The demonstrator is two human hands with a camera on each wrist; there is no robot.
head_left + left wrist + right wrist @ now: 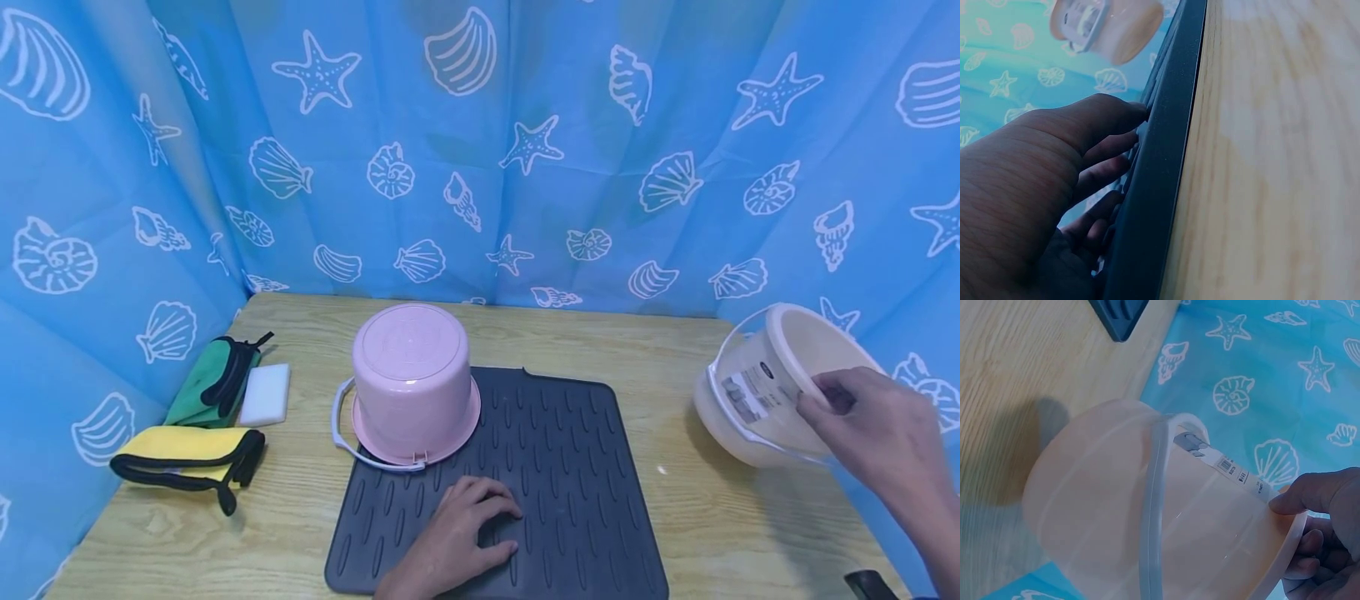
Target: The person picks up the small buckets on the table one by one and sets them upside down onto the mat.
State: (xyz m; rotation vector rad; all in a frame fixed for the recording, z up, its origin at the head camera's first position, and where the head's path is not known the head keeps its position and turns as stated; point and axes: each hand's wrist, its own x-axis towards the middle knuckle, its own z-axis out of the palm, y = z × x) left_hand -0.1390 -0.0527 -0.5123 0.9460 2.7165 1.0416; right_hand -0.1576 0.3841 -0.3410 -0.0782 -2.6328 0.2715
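Note:
At the right of the table, my right hand [881, 425] pinches the rim of a cream bucket [757, 392], thumb outside and fingers inside in the right wrist view. The bucket is tilted, its mouth facing up and right, with a printed label [752, 393] and a white handle [1152, 519] along its side. My left hand [465, 533] rests on a black ribbed drying mat [577, 483], fingers loosely bent over it and holding nothing. Beyond that hand, a pink bucket [412, 392] stands upside down over the mat's back left part, its pale handle [339, 425] lying around it.
On the left lie a folded green cloth [198, 387] with black edging, a white sponge block [266, 393] and a folded yellow cloth [180, 450]. A blue shell-patterned curtain [487, 167] closes off the back and sides. A small black object [870, 583] is at the front right edge.

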